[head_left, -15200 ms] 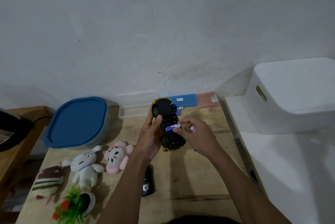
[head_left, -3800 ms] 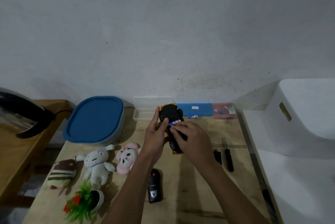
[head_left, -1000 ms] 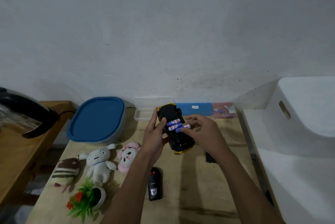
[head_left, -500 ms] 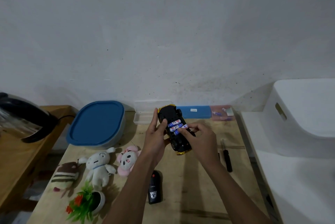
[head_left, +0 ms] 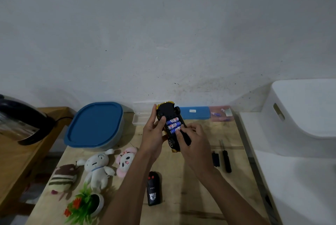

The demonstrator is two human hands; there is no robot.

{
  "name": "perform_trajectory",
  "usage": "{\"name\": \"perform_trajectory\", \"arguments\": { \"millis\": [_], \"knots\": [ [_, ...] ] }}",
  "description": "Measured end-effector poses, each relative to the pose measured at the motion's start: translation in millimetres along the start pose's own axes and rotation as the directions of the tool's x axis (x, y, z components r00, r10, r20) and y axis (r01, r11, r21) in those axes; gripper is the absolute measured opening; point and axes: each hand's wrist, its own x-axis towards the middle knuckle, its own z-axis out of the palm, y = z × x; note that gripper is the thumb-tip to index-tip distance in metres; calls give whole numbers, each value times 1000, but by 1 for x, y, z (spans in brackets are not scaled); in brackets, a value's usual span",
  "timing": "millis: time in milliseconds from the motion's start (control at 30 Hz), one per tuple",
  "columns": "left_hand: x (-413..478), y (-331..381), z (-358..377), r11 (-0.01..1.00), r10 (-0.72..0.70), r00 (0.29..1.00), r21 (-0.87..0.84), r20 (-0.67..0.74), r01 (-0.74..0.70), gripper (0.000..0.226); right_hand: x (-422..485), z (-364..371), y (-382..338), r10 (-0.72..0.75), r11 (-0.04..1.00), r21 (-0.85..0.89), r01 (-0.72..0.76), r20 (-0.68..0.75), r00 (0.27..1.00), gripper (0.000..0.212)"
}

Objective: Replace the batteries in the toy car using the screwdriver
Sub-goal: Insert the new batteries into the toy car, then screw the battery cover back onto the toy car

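My left hand (head_left: 152,134) grips the toy car (head_left: 167,113) from its left side: the thumb lies across the black underside and the other fingers wrap behind the body, holding it belly-up above the table (head_left: 190,199). My right hand (head_left: 195,140) is curled round the car's right edge. Its thumb tip presses on the end of the nearest of three blue-and-white batteries (head_left: 173,124). These lie side by side in the open bay between my two thumbs. The car's yellow front pokes out below my right palm and its far end rises past my left fingertips.

Just right of my right wrist a small black piece (head_left: 215,159) lies flat on the wood. The screwdriver (head_left: 226,157) lies beside it, its black handle toward me, apart from both hands. Under my left forearm sits a black remote (head_left: 153,190).

Beyond my fingertips, along the wall, stand a clear case (head_left: 141,118), a blue case (head_left: 195,112) and a pink case (head_left: 221,114). Left of my left hand is a container with a blue lid (head_left: 94,124). Nearer me are a white plush (head_left: 98,166), a pink plush (head_left: 125,159), a striped plush (head_left: 62,179) and a small potted plant (head_left: 85,204). Far left a kettle (head_left: 20,122) stands on a second table, and far right is a white bin (head_left: 303,113).
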Motion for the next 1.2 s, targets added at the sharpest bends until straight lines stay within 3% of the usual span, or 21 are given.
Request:
{"name": "perform_trajectory", "arguments": {
  "millis": [200,300,400,467,567,667,767,867,1033,1200],
  "knots": [
    [1,-3,-1,1000,-2,1000,11,6,2,54,1,-3,3,13,999,-41,-10,71,997,41],
    [1,-7,-4,999,-37,999,-12,5,37,55,1,-12,10,50,996,68,-58,114,992,38],
    [-1,-14,-7,996,-83,996,-28,13,83,57,-3,-23,39,151,987,64,-150,-19,988,25],
    [-2,-18,-8,995,-98,995,-15,12,98,57,-4,-33,69,254,956,-138,-258,-47,966,23],
    [-2,-23,-7,993,-116,993,-17,21,116,57,-7,-43,105,400,730,-640,-238,118,909,35],
    [-1,-25,-5,992,-127,991,-24,33,127,57,-11,-46,118,483,610,-773,-175,187,855,53],
    [0,-27,-4,991,-132,991,-23,36,133,57,-13,-46,122,459,587,-800,-126,200,866,65],
    [1,-28,-4,990,-137,990,-33,30,138,58,-10,-43,125,479,626,-759,-182,189,858,70],
    [0,-28,-7,988,-139,990,-68,15,139,58,-4,-48,124,497,642,-741,-196,207,843,36],
    [-1,-27,-11,985,-150,989,-90,13,150,57,0,-52,125,513,723,-627,-290,205,834,25]
  ]
}}
